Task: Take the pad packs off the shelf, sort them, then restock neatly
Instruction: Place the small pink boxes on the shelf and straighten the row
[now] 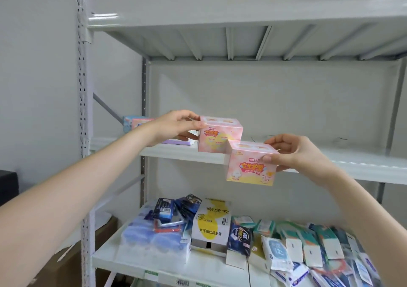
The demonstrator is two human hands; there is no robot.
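Note:
Two pink pad boxes are in my hands in front of the middle shelf (pixel 352 163). My left hand (pixel 174 126) grips the far box (pixel 220 135) by its left side; that box rests at the shelf's front edge. My right hand (pixel 295 152) holds the near pink box (pixel 251 165) by its right side, in the air just in front of the shelf edge and lower right of the first. The two boxes overlap in view. Behind my left hand lie a purple pack (pixel 176 141) and a blue-and-pink pack (pixel 134 122) at the shelf's left end.
The lower shelf (pixel 198 269) carries a jumble of packs: dark blue packs (pixel 167 207), a white-and-yellow carton (pixel 212 220), clear-wrapped blue bundles (pixel 152 242), and several teal and white packs (pixel 308 242) on the right. A perforated upright post (pixel 82 110) stands left. Cardboard boxes (pixel 66 264) sit on the floor.

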